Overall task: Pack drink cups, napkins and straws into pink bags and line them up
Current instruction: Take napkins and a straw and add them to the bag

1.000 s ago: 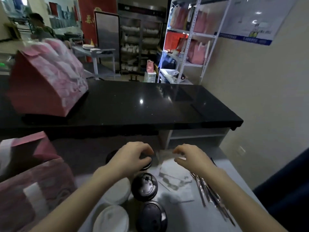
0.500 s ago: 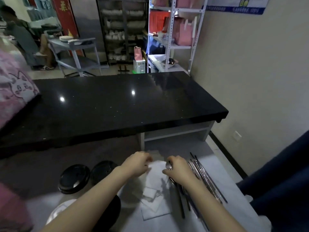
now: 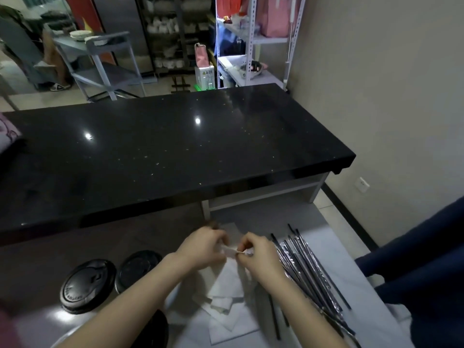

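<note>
My left hand and my right hand meet over the low grey work surface, both pinching one folded white napkin between their fingertips. Below them lies a loose pile of white napkins. A bundle of wrapped dark straws lies just right of my right hand. Two drink cups with black lids stand to the left. A sliver of a pink bag shows at the left edge on the black counter.
A long black stone counter runs across above the work surface. A beige wall closes the right side. A dark blue seat sits at the right. Behind are a white shelf rack with pink bags, a grey cart and a seated person.
The view has swung right and down, so the pink bags on the left left the frame. My hands came together and lifted a napkin off the pile.
</note>
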{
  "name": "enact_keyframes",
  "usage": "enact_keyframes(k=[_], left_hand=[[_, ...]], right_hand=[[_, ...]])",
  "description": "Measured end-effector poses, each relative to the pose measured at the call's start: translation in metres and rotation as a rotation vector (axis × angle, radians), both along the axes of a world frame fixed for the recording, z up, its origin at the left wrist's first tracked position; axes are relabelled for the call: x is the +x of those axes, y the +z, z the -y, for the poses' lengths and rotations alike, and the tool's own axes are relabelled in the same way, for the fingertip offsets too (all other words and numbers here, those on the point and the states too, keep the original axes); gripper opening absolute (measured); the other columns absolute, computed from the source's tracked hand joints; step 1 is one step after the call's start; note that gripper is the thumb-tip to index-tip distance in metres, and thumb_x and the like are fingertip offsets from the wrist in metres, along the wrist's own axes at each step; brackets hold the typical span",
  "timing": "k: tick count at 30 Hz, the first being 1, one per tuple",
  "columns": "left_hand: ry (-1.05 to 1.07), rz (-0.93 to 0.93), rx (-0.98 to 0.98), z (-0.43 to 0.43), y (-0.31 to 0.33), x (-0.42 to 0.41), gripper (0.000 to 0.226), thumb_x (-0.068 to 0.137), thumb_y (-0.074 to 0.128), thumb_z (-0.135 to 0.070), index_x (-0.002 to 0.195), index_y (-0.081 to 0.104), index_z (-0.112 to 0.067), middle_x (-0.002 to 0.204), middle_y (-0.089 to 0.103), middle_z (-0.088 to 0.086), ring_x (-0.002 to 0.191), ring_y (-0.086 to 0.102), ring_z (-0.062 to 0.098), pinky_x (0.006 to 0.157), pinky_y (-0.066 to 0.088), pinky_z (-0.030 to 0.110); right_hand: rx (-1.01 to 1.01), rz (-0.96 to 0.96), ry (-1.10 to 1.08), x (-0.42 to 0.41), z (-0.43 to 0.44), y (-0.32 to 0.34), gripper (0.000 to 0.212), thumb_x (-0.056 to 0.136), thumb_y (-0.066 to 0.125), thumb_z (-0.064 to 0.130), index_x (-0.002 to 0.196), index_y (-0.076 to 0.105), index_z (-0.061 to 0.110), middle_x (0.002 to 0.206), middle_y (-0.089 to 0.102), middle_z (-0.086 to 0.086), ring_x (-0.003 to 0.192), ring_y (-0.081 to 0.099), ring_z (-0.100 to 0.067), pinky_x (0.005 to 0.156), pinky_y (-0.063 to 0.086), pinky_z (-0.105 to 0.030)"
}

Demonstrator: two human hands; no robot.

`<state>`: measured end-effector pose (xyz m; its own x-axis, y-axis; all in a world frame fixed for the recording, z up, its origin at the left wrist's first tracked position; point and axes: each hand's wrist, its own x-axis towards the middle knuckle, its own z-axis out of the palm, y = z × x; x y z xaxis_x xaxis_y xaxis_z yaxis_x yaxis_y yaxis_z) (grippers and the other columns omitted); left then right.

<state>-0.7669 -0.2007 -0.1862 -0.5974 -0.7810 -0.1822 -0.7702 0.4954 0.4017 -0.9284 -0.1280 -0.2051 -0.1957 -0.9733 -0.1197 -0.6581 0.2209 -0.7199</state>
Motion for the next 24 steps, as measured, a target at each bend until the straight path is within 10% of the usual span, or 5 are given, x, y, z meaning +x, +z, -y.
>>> enact_keyframes(k=[7,13,20,24], left_hand=[[0.043,-0.192,0.122,-0.010,0.022,0.011,0.035,0.067,0.078,-0.021,0.084,0.051,-0.035,0.090,0.059,-0.011,0.084,0.059,0.008,0.065,0.050,0.022],[-0.076,-0.209,0.013,-0.027,0.043,0.018,0.034,0.073,0.078,-0.034,0.103,0.063,-0.032,0.133,0.045,-0.011,0.123,0.037,0.008,0.103,0.032,0.026],[0.075,-0.501,-0.053,-0.048,0.080,0.031,0.013,0.077,0.078,-0.021,0.080,0.066,-0.024,0.077,0.065,-0.014,0.076,0.060,-0.001,0.070,0.045,0.020],[0.141,-0.652,-0.105,-0.064,0.109,0.052,0.014,0.079,0.078,-0.026,0.085,0.066,-0.024,0.079,0.067,-0.014,0.079,0.062,-0.001,0.066,0.044,0.014]], right_hand=[[-0.098,0.217,-0.011,-0.003,-0.014,0.021,0.025,0.068,0.069,0.001,0.070,0.058,0.024,0.067,0.062,0.007,0.063,0.056,-0.004,0.060,0.043,-0.020],[-0.197,0.296,0.050,0.002,-0.024,0.047,0.034,0.066,0.063,-0.010,0.079,0.067,0.021,0.071,0.062,0.008,0.067,0.057,-0.001,0.065,0.043,-0.014],[-0.262,0.203,0.165,0.007,-0.036,0.090,0.030,0.069,0.080,0.009,0.089,0.069,0.029,0.087,0.069,0.012,0.081,0.062,0.003,0.072,0.044,-0.010],[-0.325,0.187,0.180,0.019,-0.038,0.121,0.012,0.074,0.081,0.023,0.079,0.070,0.026,0.071,0.068,0.014,0.069,0.058,0.001,0.063,0.044,-0.020]])
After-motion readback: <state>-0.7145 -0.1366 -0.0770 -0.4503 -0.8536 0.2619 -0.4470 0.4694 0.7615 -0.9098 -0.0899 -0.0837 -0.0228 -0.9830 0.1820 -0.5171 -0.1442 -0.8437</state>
